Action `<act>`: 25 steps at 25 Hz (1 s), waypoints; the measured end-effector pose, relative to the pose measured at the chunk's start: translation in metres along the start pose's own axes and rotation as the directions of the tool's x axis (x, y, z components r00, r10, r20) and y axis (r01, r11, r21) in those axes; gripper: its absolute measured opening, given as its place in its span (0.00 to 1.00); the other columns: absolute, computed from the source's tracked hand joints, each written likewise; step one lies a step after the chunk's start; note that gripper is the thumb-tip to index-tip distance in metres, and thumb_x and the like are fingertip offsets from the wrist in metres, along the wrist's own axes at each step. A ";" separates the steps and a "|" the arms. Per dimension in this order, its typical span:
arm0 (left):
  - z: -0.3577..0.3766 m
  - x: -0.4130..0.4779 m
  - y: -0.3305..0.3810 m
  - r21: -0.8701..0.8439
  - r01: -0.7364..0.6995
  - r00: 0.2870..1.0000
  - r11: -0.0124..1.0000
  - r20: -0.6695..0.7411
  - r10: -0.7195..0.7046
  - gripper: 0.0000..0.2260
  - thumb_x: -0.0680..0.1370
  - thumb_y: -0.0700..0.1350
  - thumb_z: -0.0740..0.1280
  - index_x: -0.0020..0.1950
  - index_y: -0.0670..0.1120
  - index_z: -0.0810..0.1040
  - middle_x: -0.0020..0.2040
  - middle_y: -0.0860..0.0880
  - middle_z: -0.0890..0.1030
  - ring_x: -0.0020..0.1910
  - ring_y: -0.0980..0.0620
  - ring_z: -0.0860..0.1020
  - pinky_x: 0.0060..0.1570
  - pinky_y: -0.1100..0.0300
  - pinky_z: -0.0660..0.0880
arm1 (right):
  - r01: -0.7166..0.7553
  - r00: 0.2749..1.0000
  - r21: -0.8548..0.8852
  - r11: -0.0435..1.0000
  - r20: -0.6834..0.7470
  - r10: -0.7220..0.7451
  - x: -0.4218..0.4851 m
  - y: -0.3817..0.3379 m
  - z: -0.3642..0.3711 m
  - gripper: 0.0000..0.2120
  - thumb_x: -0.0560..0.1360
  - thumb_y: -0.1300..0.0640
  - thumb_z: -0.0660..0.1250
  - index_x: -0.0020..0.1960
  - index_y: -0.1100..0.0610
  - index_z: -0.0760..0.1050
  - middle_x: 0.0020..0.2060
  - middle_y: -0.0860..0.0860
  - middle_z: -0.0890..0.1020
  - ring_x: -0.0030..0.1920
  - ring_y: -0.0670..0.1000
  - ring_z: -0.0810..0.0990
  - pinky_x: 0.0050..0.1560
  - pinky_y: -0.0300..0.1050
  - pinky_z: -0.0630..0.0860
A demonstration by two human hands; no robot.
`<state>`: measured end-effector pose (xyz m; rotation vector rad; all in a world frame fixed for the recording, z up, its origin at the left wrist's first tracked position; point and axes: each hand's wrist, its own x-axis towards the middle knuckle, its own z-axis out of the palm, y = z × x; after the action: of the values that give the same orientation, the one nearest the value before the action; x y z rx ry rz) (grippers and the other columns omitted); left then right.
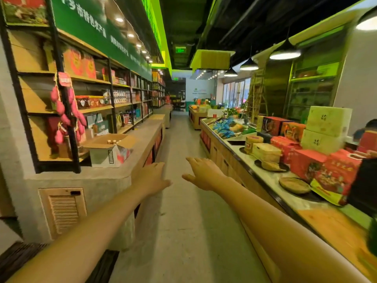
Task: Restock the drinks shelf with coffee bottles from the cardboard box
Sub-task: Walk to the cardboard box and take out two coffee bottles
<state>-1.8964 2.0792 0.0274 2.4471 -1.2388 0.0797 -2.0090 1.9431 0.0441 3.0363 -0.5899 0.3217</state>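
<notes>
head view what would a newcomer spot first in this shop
Two bare arms reach forward in the middle, left hand and right hand both open and empty. On the left ledge sits an open cardboard box with bottle caps showing inside. Red gift boxes crowd the right counter.

Cardboard box (108, 154), white-sided, flaps open, sits upright on the grey ledge (142, 135) just in front of the drinks shelf (95, 108). Coffee bottles (111, 142) stand inside, only caps showing.
</notes>
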 end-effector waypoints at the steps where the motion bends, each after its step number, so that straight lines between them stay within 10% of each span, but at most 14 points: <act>1: 0.007 0.023 0.001 0.007 -0.012 1.000 1.000 0.009 0.012 0.30 0.76 0.54 0.65 0.74 0.45 0.61 0.72 0.46 0.67 0.70 0.46 0.67 0.66 0.53 0.67 | 0.004 1.000 0.002 1.000 0.016 -0.004 0.020 0.012 0.008 0.32 0.79 0.43 0.57 0.76 0.58 0.53 0.73 0.56 0.64 0.72 0.58 0.65 0.71 0.54 0.62; 25: 0.106 0.703 -0.255 0.215 0.153 0.988 0.965 -0.035 -0.149 0.36 0.74 0.61 0.65 0.75 0.44 0.59 0.73 0.44 0.66 0.71 0.44 0.65 0.68 0.49 0.65 | 0.150 0.988 -0.012 0.989 0.028 -0.149 0.736 0.186 0.183 0.30 0.78 0.42 0.58 0.72 0.60 0.61 0.68 0.58 0.72 0.67 0.59 0.71 0.67 0.55 0.65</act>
<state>-1.2832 1.6386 0.0061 2.7131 -1.0816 0.2049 -1.3755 1.4878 0.0170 3.0531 -0.3610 0.2699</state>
